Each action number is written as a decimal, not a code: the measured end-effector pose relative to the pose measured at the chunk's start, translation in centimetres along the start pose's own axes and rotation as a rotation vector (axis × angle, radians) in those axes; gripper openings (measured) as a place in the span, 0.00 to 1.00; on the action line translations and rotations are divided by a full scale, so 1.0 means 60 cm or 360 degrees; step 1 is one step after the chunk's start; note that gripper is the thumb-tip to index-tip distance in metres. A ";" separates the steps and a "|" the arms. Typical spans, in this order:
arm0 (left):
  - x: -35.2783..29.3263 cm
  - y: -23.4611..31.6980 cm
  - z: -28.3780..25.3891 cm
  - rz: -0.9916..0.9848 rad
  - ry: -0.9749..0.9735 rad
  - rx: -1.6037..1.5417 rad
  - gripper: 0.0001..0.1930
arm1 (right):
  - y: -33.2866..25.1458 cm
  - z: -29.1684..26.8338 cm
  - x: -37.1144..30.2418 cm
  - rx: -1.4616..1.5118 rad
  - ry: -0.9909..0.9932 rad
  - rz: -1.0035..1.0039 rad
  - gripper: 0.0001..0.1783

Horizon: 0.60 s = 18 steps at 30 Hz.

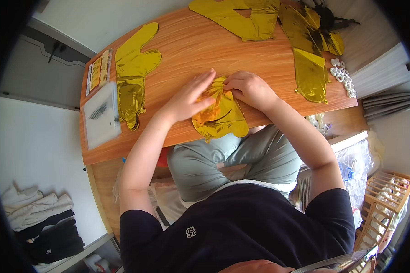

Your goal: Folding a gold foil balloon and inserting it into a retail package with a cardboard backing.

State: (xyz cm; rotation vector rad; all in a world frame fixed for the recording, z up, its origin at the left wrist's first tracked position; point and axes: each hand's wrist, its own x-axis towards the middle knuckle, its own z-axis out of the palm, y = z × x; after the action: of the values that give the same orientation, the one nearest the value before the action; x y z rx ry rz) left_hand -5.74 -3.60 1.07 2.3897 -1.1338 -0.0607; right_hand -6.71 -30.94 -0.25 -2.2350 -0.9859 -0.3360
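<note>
At the lower left of the frame I saw a stack of folded clothes (43,227), pale ones over black. Further in, along the left end of the wooden table (177,50), lay a flat packet (100,70) with yellowish panels, and just below it a stack of clear plastic bags (100,116) with dark print. Right beside these, a long gold foil balloon (139,52) lay flat, its lower part creased.

At the middle of the frame, the person's left hand (192,98) lay over the crumpled gold foil piece (225,120), its fingers straight and close together, the thumb held apart from them. That piece sat at the near side of the table, above the person's lap, its lower end reaching the edge. On its upper edge the right hand (250,88) had its fingers curled in, pinching a gathered bit of the foil.

Toward the top lay a flat gold sheet (255,25) with an angular opening in it. At the upper right there was more gold foil (310,75), partly dark with reflections, and beside it, near the table's right end, a cluster of small white rings (344,77). A slatted wooden rack (382,200) stood at the lower right.
</note>
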 end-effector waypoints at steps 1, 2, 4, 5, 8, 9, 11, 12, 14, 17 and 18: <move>-0.001 -0.008 -0.013 -0.0080 -0.0021 -0.0580 0.35 | 0.000 0.000 0.001 0.0000 0.0003 -0.0002 0.11; 0.000 -0.015 -0.026 -0.0160 -0.0043 -0.1159 0.36 | 0.000 0.000 0.001 0.0003 0.0011 -0.0005 0.11; 0.014 -0.017 -0.048 -0.0242 -0.0082 -0.1379 0.34 | 0.001 0.001 0.001 0.0002 0.0024 -0.0006 0.11; 0.028 -0.006 -0.060 -0.0234 -0.0132 -0.0653 0.31 | 0.001 0.000 -0.001 -0.0009 0.0020 0.0005 0.11; 0.049 0.004 -0.033 -0.0055 -0.0061 0.0294 0.24 | 0.000 -0.001 -0.001 -0.0018 0.0015 0.0014 0.11; 0.053 0.000 -0.017 0.0052 -0.0019 0.0342 0.24 | -0.002 0.000 0.000 -0.0014 0.0010 0.0015 0.11; 0.057 -0.005 -0.002 0.0177 -0.0006 0.0339 0.24 | -0.006 -0.003 0.002 0.0016 0.0026 0.0003 0.12; 0.055 -0.008 0.005 0.0175 0.0000 0.0339 0.24 | -0.009 -0.005 0.003 0.0050 0.0041 -0.0005 0.12; 0.053 -0.010 0.017 0.0156 0.0024 0.0374 0.24 | -0.010 -0.007 0.004 -0.0030 0.0080 -0.0063 0.13; 0.052 -0.012 0.022 0.0146 0.0069 0.0363 0.25 | -0.017 -0.010 0.003 -0.0150 0.0101 -0.0071 0.13; 0.052 -0.012 0.023 0.0137 0.0083 0.0361 0.26 | -0.020 -0.011 0.002 -0.0193 0.0088 -0.0020 0.14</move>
State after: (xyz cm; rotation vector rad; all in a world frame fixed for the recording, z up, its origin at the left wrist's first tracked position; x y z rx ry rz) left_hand -3.53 -6.07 0.04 2.5173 -1.2772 0.1666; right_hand -7.47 -30.69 0.85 -2.3155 -0.9742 -0.4717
